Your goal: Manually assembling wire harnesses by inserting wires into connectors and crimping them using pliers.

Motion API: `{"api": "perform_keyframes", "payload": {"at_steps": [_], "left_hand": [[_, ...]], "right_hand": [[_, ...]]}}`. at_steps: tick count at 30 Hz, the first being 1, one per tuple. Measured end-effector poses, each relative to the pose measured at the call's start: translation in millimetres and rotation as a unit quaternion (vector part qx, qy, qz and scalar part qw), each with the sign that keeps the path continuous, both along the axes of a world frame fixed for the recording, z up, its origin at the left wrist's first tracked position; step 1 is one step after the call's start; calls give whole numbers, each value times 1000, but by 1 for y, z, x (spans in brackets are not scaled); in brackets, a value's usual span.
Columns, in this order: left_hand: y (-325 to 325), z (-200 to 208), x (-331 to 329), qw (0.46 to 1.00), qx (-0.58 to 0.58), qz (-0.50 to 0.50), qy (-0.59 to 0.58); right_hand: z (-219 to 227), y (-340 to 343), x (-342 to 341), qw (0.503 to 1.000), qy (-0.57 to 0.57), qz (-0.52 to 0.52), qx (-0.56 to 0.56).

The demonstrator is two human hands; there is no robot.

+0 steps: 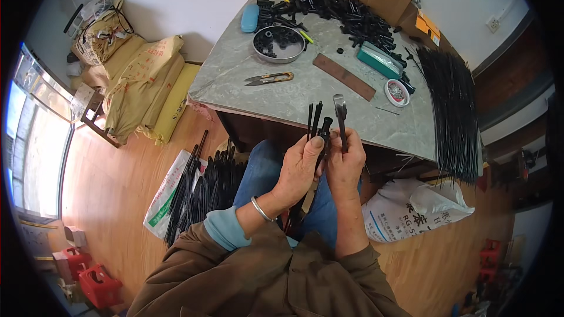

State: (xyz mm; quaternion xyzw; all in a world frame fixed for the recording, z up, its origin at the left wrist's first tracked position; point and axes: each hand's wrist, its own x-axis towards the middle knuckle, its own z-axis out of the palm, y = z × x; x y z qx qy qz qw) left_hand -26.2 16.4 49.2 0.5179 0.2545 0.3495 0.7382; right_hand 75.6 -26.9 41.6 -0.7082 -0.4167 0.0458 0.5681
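Note:
My left hand (301,167) is closed around several thin black rods (314,118) and a thicker black tubular piece (325,128), all pointing up and away from me. Close beside it, my right hand (345,161) grips a dark metal tool (341,114) with a flat, shiny head; its exact kind is unclear. Both hands are held over my lap, just short of the table's near edge. The lower ends of the held pieces are partly hidden by my fingers.
On the grey table (235,76) are snips (269,78), a metal bowl (278,53) of black rings, a brown bar (344,76), a green box (379,60), a white cup (397,93), black tubes (352,14) and thin rods (449,117). Sacks (417,208) and black rods (205,194) flank my legs.

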Motion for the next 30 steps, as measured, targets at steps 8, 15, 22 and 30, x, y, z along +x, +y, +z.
{"api": "perform_keyframes", "payload": {"at_steps": [8,15,22,30], "left_hand": [[15,-2,-4,996,-51,-63,-30],[18,-7,-2,999,-27,-37,-13],[16,-6,-3,999,-19,-43,-21],[15,-7,-2,999,-19,-46,-21]], "right_hand": [[11,-11,11,936,331,121,12],[19,-19,-11,916,356,186,12],[18,-21,-12,927,332,173,4],[13,-21,-11,923,344,172,9]]}}
